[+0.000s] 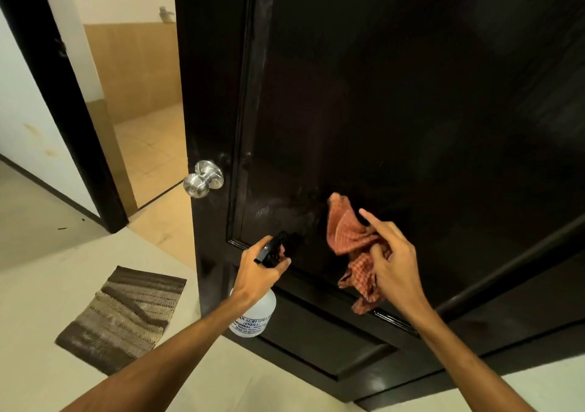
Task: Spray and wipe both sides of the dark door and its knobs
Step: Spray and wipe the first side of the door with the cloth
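Pale floor [47, 285] spreads underfoot, with a striped brown mat [123, 316] at eight o'clock in the view. Nearest, the left hand [256, 272] is wrapped round the neck and black trigger head of a white spray bottle [253, 313], with the nozzle aimed at the dark door [411, 111]. At three o'clock of it, a little apart, the right hand [392, 263] pinches a bunched orange checked cloth [348, 237] close to the panel, index finger straight. The bottle looks light and rigid, best held by its neck. The cloth is limp and wants folding into a pad. The door stands ajar and will likely swing when pressed. Its round steel knob [204, 179], at eleven o'clock of the left hand, looks smooth and would be slippery once wet. Beyond, at ten o'clock, are the dark door frame [63, 111] and a tan-tiled room [148, 146].
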`<state>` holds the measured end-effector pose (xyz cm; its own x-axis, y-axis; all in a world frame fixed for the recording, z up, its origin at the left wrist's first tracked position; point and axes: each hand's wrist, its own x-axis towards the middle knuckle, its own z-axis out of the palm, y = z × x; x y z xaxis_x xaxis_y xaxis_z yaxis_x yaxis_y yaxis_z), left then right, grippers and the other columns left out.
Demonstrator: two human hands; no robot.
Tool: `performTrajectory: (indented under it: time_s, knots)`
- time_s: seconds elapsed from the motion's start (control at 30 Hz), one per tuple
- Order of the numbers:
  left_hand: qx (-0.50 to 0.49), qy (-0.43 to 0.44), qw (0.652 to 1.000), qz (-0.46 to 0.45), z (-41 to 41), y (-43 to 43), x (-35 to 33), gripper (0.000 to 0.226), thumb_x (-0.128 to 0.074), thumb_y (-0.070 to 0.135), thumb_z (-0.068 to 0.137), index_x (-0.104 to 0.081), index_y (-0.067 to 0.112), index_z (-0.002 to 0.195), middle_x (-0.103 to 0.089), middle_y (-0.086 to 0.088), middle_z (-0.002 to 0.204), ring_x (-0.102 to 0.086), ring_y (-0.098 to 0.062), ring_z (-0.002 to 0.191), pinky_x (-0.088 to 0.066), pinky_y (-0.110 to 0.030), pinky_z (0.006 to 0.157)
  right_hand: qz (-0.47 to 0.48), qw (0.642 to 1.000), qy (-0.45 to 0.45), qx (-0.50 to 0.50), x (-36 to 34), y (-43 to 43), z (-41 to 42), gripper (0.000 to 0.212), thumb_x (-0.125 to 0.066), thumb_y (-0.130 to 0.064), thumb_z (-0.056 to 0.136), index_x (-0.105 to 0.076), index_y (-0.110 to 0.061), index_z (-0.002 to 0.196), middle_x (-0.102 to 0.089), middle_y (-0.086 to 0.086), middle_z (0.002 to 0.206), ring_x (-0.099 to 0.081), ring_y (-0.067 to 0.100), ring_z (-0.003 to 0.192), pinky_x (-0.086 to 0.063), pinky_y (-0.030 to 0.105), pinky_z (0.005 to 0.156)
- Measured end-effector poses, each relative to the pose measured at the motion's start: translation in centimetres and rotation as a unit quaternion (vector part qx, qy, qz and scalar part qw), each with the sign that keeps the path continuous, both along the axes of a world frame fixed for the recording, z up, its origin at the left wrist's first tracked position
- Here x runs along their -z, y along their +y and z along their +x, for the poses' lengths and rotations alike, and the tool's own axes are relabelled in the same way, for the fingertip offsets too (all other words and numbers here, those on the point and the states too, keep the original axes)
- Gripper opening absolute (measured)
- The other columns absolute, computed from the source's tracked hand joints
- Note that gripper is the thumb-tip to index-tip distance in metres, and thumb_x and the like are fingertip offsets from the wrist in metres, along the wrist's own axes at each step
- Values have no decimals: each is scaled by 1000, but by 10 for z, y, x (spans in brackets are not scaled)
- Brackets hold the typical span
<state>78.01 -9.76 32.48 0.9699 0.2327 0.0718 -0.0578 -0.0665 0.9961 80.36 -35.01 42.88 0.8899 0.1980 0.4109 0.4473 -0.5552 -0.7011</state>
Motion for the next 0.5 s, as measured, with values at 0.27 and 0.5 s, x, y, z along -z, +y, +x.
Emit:
performTrajectory:
  time_s: [0.27,0.5]
  knots:
    - [6,-29,999,31,2,1,-4,22,-84,4,83,-71,16,95,-75,3,87,-72,-7,89,-50,-10,84,549,753,361,24,-12,5,-43,44,-36,-3,97,-62,-1,132,-72,26,116,-74,36,100,-60,48,84]
    - [14,-29,999,32,2,7,-3,19,-84,6,84,-69,16,93,-74,7,86,-72,-11,88,-52,-14,84,534,807,251,-40,-19,13,-60,74,-36,23,77,-52,-4,144,-63,19,137,-61,30,126,-49,50,107]
